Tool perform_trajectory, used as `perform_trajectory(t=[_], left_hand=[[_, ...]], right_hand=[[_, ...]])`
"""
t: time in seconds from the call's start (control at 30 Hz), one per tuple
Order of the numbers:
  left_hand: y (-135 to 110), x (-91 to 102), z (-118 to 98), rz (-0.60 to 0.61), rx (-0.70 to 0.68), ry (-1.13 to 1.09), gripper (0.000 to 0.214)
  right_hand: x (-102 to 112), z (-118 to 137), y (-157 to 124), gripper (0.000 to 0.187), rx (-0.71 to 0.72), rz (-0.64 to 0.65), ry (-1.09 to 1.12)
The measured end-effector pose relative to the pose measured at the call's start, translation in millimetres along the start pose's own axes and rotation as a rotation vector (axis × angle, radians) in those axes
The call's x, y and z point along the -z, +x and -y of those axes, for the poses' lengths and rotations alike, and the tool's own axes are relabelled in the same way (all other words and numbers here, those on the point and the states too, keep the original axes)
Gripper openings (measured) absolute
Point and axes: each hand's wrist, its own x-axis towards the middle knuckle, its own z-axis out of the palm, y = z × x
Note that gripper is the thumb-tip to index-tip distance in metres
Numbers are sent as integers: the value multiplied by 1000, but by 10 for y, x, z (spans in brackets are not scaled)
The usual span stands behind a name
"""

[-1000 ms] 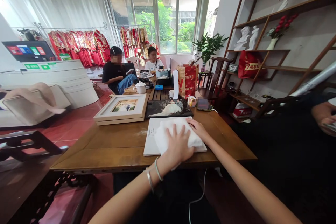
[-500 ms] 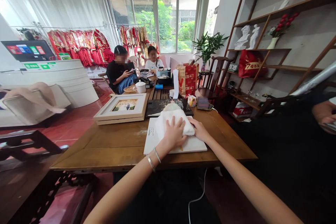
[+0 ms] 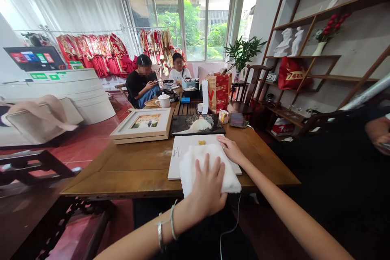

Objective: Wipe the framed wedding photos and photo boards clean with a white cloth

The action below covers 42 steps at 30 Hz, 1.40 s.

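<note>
**Covering much of a white panel [image 3: 183, 144] with a folded white cloth [image 3: 188, 170]**

Resting the left hand [image 3: 210, 185] palm down on top of the cloth, fingers spread apart and nearly straight, closed around nothing. Wearing two bracelets [image 3: 173, 221] on that wrist. Touching the panel's far right corner with the right hand [image 3: 233, 151], fingers only slightly bent at the edge; impossible to tell whether gripping it from beneath.

Laying cloth across the panel's middle and near part, past its near side to the rim of the wooden table [image 3: 128, 166]. Leaving bare the far strip, with a small yellowish piece [image 3: 202, 143] on it, and the left side, with dark print [image 3: 175, 154].

Facing a dark picture [image 3: 198, 126] just beyond the panel, with a framed photo [image 3: 148, 122] to its left, and a small carton [image 3: 224, 116] and a device [image 3: 238, 120] to its right. Seeing farther back a lidded white mug [image 3: 163, 100], an upright paper strip [image 3: 205, 97], a patterned paper bag [image 3: 218, 93] and two seated people [image 3: 141, 83].
</note>
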Motion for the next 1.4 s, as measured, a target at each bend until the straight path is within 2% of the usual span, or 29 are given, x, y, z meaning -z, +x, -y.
perform_trajectory(t=[0.37, 0.57, 0.67, 0.77, 0.87, 1.03, 1.13, 1.23, 1.4], left_hand=[[690, 35, 510, -3, 90, 67, 65], [904, -1, 716, -40, 141, 76, 70], [898, 16, 737, -46, 143, 75, 64], [786, 81, 711, -27, 122, 72, 59], [547, 156, 631, 9, 91, 64, 61], [1, 209, 374, 59, 46, 23, 70], [-159, 197, 291, 67, 27, 3, 73], [-70, 158, 363, 47, 40, 11, 71], [363, 71, 649, -7, 126, 55, 67]], right_hand=[[-12, -40, 33, 38, -9, 26, 39], [1, -28, 25, 41, 4, 35, 60], [-7, -25, 26, 42, 2, 22, 39], [-22, -26, 26, 40, -2, 4, 6], [-28, -19, 21, 39, -11, -2, -28], [-12, -1, 5, 39, -11, 3, -28], [-3, 5, 1, 39, -4, 8, -32], [-3, 7, 3, 39, -9, 10, -39], [-14, 3, 10, 39, -24, 1, -36]])
